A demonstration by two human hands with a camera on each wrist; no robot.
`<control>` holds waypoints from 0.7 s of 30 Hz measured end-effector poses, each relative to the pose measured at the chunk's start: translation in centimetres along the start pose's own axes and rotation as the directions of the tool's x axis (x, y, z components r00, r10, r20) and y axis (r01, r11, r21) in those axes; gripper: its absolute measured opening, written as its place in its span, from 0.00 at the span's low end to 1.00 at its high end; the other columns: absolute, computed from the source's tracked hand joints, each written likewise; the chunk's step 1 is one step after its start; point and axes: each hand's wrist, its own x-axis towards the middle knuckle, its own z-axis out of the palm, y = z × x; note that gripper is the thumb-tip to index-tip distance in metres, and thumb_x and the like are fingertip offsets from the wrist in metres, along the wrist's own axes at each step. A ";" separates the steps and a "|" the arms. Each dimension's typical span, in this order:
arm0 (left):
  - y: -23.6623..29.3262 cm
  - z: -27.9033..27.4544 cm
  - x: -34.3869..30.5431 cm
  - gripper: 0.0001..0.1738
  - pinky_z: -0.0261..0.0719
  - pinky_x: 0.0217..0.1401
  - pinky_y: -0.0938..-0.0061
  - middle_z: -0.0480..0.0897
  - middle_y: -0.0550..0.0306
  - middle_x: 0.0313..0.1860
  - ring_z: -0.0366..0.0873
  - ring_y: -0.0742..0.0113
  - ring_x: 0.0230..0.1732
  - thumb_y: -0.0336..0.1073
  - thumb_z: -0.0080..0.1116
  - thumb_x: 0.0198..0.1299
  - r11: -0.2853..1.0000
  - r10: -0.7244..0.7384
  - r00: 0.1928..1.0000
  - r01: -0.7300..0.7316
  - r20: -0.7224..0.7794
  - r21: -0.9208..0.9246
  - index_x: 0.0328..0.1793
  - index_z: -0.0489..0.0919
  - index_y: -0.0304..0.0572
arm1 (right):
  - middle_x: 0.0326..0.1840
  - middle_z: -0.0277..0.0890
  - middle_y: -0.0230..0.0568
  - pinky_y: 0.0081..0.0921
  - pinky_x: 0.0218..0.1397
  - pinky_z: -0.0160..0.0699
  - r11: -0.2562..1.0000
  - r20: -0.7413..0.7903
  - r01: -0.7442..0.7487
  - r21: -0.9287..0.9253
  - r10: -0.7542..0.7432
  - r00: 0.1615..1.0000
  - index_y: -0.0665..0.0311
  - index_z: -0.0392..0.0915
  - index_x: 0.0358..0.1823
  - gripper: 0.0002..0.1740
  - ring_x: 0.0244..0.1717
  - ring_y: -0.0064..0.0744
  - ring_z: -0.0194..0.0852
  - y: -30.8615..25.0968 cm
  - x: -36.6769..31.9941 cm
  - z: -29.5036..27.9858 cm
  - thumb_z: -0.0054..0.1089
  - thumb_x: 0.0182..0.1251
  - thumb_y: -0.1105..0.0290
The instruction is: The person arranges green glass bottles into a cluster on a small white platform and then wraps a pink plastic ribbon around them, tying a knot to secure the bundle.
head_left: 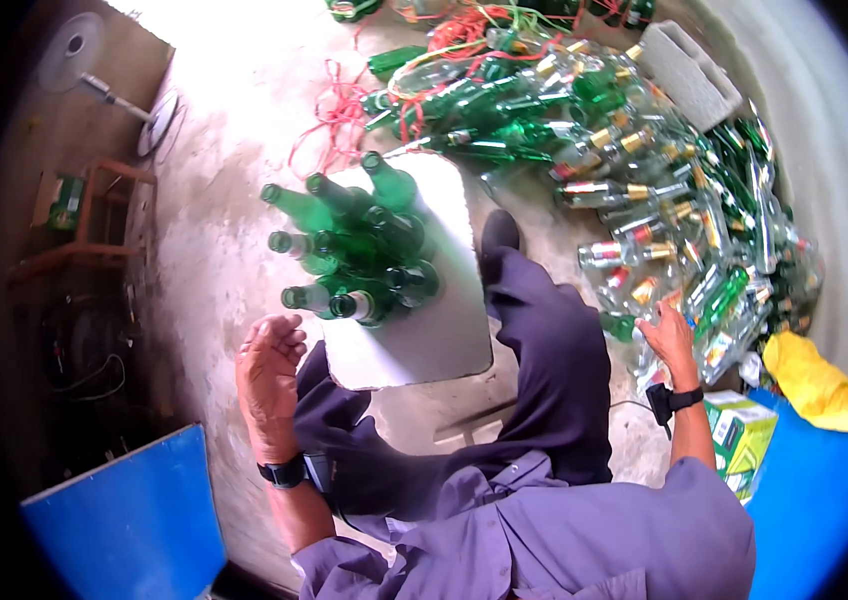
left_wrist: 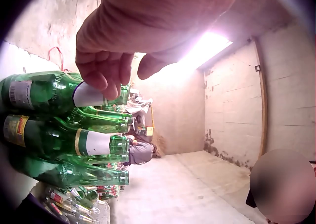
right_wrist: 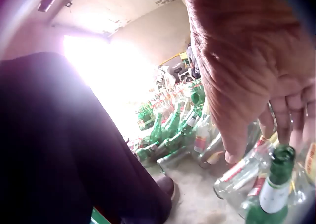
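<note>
My left hand (head_left: pixel 272 372) hangs beside the near-left corner of a white board (head_left: pixel 399 355), its fingers loosely bent and holding nothing. Several green beer bottles (head_left: pixel 344 245) stand grouped on that board. In the left wrist view the same hand (left_wrist: pixel 138 31) overlaps the neck of the closest green bottle (left_wrist: pixel 44 93). Over to the right, my right hand (head_left: pixel 674 345) reaches down to a heap of loose bottles, fingers spread. The right wrist view has the hand (right_wrist: pixel 252 66) above a green bottle (right_wrist: pixel 276 189) with a pale neck label, its fingertips close to the mouth.
Clear and green bottles (head_left: pixel 634 190) lie heaped along the right wall, with red string (head_left: pixel 334 115) at the far end. A concrete block (head_left: pixel 689 75) rests by the heap. Near my right arm are a green-yellow carton (head_left: pixel 741 435) and a yellow cloth (head_left: pixel 819 385); a fan (head_left: pixel 154 125) stands left.
</note>
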 end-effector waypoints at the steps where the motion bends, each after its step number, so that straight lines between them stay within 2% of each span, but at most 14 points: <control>1: 0.1 0.3 0.0 0.12 0.80 0.46 0.73 0.85 0.48 0.43 0.81 0.64 0.40 0.37 0.54 0.69 1.000 -0.001 1.000 0.001 0.006 0.009 0.49 0.80 0.35 | 0.47 0.82 0.59 0.43 0.54 0.78 0.997 0.040 0.010 0.071 -0.013 0.999 0.70 0.77 0.56 0.34 0.49 0.56 0.81 -0.9 1.3 -0.8 0.68 0.55 0.51; 2: 0.2 0.4 0.1 0.12 0.80 0.46 0.73 0.85 0.47 0.43 0.81 0.64 0.39 0.37 0.54 0.69 1.000 -0.003 1.000 0.003 0.012 0.018 0.48 0.80 0.35 | 0.45 0.83 0.59 0.43 0.53 0.79 0.990 0.080 0.016 0.141 -0.028 0.996 0.71 0.79 0.54 0.32 0.48 0.56 0.81 -1.8 2.7 -1.5 0.68 0.55 0.52; 6: 0.1 0.5 -0.1 0.14 0.79 0.48 0.71 0.84 0.46 0.44 0.80 0.63 0.40 0.39 0.54 0.69 1.000 -0.001 0.999 0.000 0.050 0.007 0.50 0.78 0.35 | 0.42 0.82 0.61 0.46 0.50 0.78 0.969 -0.081 0.206 0.133 -0.197 0.977 0.70 0.80 0.50 0.30 0.46 0.60 0.80 -8.3 8.9 -3.5 0.67 0.57 0.51; 8: 0.5 1.1 -0.3 0.13 0.79 0.46 0.70 0.85 0.45 0.44 0.81 0.63 0.39 0.39 0.54 0.69 1.000 -0.005 1.000 0.005 0.031 0.010 0.49 0.78 0.34 | 0.34 0.81 0.58 0.45 0.43 0.76 0.927 -0.015 0.294 0.232 -0.299 0.954 0.69 0.82 0.40 0.22 0.39 0.58 0.81 -11.8 13.9 -3.2 0.65 0.57 0.54; 9: 0.5 1.1 -0.4 0.13 0.80 0.46 0.71 0.85 0.44 0.43 0.82 0.62 0.39 0.38 0.55 0.68 1.000 -0.011 0.999 0.011 0.036 0.012 0.49 0.78 0.33 | 0.27 0.79 0.55 0.41 0.37 0.75 0.883 0.008 0.376 0.280 -0.394 0.919 0.68 0.82 0.35 0.20 0.30 0.50 0.80 -14.2 16.1 -3.6 0.64 0.58 0.56; 10: 0.4 1.1 -0.5 0.13 0.81 0.47 0.71 0.85 0.44 0.43 0.83 0.62 0.39 0.37 0.55 0.68 1.000 -0.020 0.999 0.019 0.039 0.013 0.48 0.78 0.32 | 0.21 0.75 0.51 0.36 0.33 0.72 0.788 -0.003 0.397 0.470 -0.448 0.894 0.70 0.81 0.32 0.19 0.24 0.38 0.76 -16.4 18.5 -3.0 0.64 0.58 0.56; 11: 0.5 1.1 -0.7 0.15 0.80 0.47 0.72 0.85 0.43 0.43 0.83 0.62 0.39 0.38 0.57 0.67 0.999 -0.031 0.999 0.030 0.030 0.025 0.48 0.78 0.31 | 0.20 0.74 0.42 0.32 0.30 0.71 0.758 0.007 0.442 0.479 -0.507 0.862 0.70 0.81 0.31 0.19 0.23 0.26 0.71 -18.2 21.7 -1.8 0.64 0.59 0.57; 12: 0.5 1.1 -0.7 0.15 0.80 0.47 0.72 0.85 0.43 0.43 0.83 0.62 0.39 0.38 0.57 0.67 0.999 -0.027 1.000 0.027 0.015 0.020 0.48 0.78 0.31 | 0.19 0.73 0.32 0.27 0.26 0.69 0.777 0.193 0.307 0.550 -0.476 0.858 0.69 0.81 0.33 0.18 0.22 0.22 0.69 -21.6 23.3 -2.8 0.65 0.60 0.57; 13: 0.5 1.1 -0.8 0.15 0.80 0.47 0.72 0.85 0.43 0.43 0.83 0.62 0.40 0.39 0.58 0.67 0.998 -0.054 0.998 0.053 0.014 0.020 0.48 0.78 0.31 | 0.27 0.76 0.28 0.20 0.29 0.73 0.819 0.360 0.150 0.554 -0.398 0.844 0.68 0.83 0.45 0.19 0.30 0.16 0.72 -25.4 24.0 -4.3 0.62 0.65 0.58; 14: 0.6 1.2 -0.7 0.15 0.80 0.47 0.72 0.85 0.42 0.44 0.83 0.62 0.40 0.39 0.59 0.66 0.997 -0.078 0.997 0.078 0.013 0.018 0.48 0.78 0.31 | 0.35 0.78 0.29 0.22 0.34 0.77 0.739 0.355 0.166 0.653 -0.491 0.795 0.66 0.81 0.50 0.22 0.36 0.18 0.75 -27.9 25.1 -4.5 0.62 0.66 0.55; 16: 1.1 1.9 -0.6 0.16 0.80 0.47 0.73 0.85 0.41 0.44 0.83 0.62 0.40 0.39 0.61 0.65 0.997 -0.072 0.997 0.072 0.003 0.015 0.47 0.78 0.29 | 0.44 0.78 0.29 0.23 0.40 0.78 0.653 0.465 0.023 0.757 -0.563 0.684 0.64 0.79 0.55 0.24 0.42 0.20 0.77 -31.2 31.0 -1.6 0.63 0.67 0.53; 18: 1.7 2.5 -0.5 0.17 0.79 0.47 0.72 0.84 0.41 0.43 0.83 0.61 0.40 0.39 0.61 0.64 0.987 -0.152 0.988 0.154 -0.033 0.044 0.46 0.79 0.27 | 0.49 0.77 0.29 0.23 0.45 0.78 0.655 0.486 0.022 0.755 -0.582 0.652 0.63 0.77 0.57 0.26 0.46 0.22 0.78 -36.1 33.1 -0.9 0.64 0.67 0.52; 20: 1.8 2.5 -0.4 0.17 0.79 0.50 0.70 0.84 0.40 0.43 0.82 0.59 0.41 0.38 0.61 0.64 0.981 -0.192 0.980 0.193 -0.044 0.026 0.46 0.79 0.26 | 0.44 0.75 0.32 0.25 0.44 0.81 0.560 0.487 -0.136 0.817 -0.543 0.684 0.64 0.78 0.51 0.24 0.45 0.25 0.77 -39.1 35.2 1.2 0.70 0.62 0.55; 21: 1.6 2.2 -0.3 0.17 0.79 0.51 0.69 0.84 0.39 0.43 0.82 0.59 0.42 0.38 0.60 0.64 0.979 -0.204 0.979 0.204 -0.011 0.022 0.46 0.78 0.25 | 0.44 0.74 0.32 0.25 0.43 0.81 0.566 0.495 -0.148 0.811 -0.528 0.690 0.64 0.78 0.51 0.24 0.45 0.25 0.76 -40.2 36.1 2.3 0.70 0.62 0.55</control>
